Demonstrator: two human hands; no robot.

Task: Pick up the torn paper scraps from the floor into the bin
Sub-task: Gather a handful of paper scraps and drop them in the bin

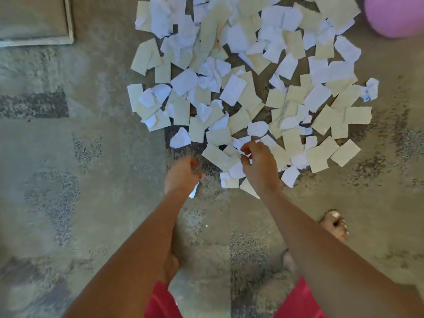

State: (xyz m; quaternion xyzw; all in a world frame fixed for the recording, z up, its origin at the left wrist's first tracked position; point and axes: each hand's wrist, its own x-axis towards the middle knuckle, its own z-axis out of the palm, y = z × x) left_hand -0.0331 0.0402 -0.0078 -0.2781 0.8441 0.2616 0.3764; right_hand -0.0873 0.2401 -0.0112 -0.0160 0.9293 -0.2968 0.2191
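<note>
Gathering paper scraps [241,88] off the floor [68,157], near edge first.
Pinching one with the right hand [260,164]; clutching a white piece [194,192] in the curled left hand [183,173], likely stockpiling to spare trips.

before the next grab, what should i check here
1. Right hand pinching a scrap at the pile's near edge: ok.
2. Left hand holding scraps: cannot tell; its fingers are curled and a white corner shows beneath it.
3. Torn white and cream paper scraps cleared off the grey concrete floor: not ok, most are still there.
4. Pink round object, likely the bin, with its opening in sight: cannot tell, the frame cuts it off.
5. Bare foot clear of scraps: ok.
</note>
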